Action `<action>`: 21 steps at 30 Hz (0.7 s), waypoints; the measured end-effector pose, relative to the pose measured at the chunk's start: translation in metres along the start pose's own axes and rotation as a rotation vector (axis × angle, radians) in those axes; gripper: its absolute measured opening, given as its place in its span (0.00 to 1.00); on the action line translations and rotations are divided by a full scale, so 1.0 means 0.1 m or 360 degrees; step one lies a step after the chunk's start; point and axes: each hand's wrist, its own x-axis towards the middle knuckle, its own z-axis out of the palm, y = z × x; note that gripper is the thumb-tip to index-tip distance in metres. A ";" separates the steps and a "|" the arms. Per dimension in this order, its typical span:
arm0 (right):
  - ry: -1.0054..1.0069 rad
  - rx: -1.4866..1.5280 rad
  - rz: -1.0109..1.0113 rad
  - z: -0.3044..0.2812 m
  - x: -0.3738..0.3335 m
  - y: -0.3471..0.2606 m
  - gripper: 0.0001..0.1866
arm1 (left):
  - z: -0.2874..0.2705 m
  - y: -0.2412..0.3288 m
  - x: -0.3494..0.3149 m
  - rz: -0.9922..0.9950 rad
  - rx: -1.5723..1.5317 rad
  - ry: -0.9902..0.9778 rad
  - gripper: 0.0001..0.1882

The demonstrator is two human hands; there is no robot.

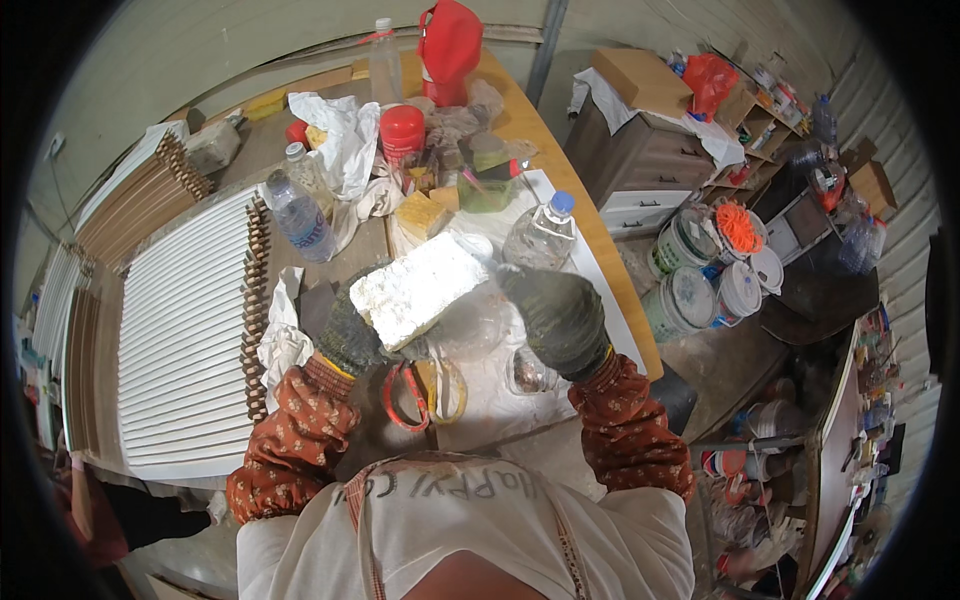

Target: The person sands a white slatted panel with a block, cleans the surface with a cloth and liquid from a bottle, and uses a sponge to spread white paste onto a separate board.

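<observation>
My left hand (352,330), in a dark, worn work glove, grips a rectangular block (420,288) with a rough white top. The block is tilted over the table, and its underside is hidden. My right hand (556,316), gloved the same way, is to the right of the block, near a clear plastic bottle (540,232) with a blue cap. Its fingers point toward the block's right end, blurred and partly hidden, so I cannot tell whether they hold anything. Scissors (404,398) with red handle loops lie below the block, beside a yellow loop (450,392).
White slatted strips (190,340) with brown ends cover the table's left side. Beyond the block are a yellow sponge (421,215), crumpled white cloth (340,140), a red-lidded container (402,132) and a water bottle (300,216). Paint buckets (690,296) stand right of the table.
</observation>
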 end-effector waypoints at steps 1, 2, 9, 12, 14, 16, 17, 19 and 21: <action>0.0028 -0.0102 -0.0080 0.02 -0.05 -0.01 0.18 | 0.00 -0.02 -0.01 0.0022 0.0032 0.0012 0.24; 0.0055 -0.0203 -0.0164 0.05 -0.10 -0.01 0.18 | 0.01 -0.04 -0.05 -0.0025 -0.0094 0.0026 0.25; 0.0247 -0.0384 -0.0333 0.07 -0.27 0.07 0.25 | 0.14 -0.15 -0.22 -0.0154 -0.0238 -0.0137 0.27; 0.0316 -0.0441 -0.0320 0.00 -0.08 -0.04 0.24 | 0.22 -0.18 -0.31 -0.0178 -0.0331 -0.0186 0.27; 0.0164 -0.0346 -0.0316 0.07 -0.06 0.05 0.22 | 0.20 -0.17 -0.31 -0.0155 -0.0296 -0.0184 0.26; 0.0136 -0.0273 -0.0304 0.10 -0.07 0.10 0.22 | 0.08 -0.11 -0.22 -0.0046 -0.0122 -0.0156 0.25; 0.0175 -0.0232 -0.0313 0.12 -0.07 0.11 0.21 | 0.10 -0.14 -0.27 -0.0179 -0.0262 -0.0200 0.25; 0.0185 -0.0119 -0.0295 0.14 -0.05 0.16 0.21 | 0.20 -0.25 -0.42 -0.0443 -0.0548 -0.0278 0.25; 0.0112 0.0015 -0.0204 0.11 -0.03 0.16 0.20 | 0.29 -0.29 -0.52 -0.0550 -0.0862 -0.0191 0.24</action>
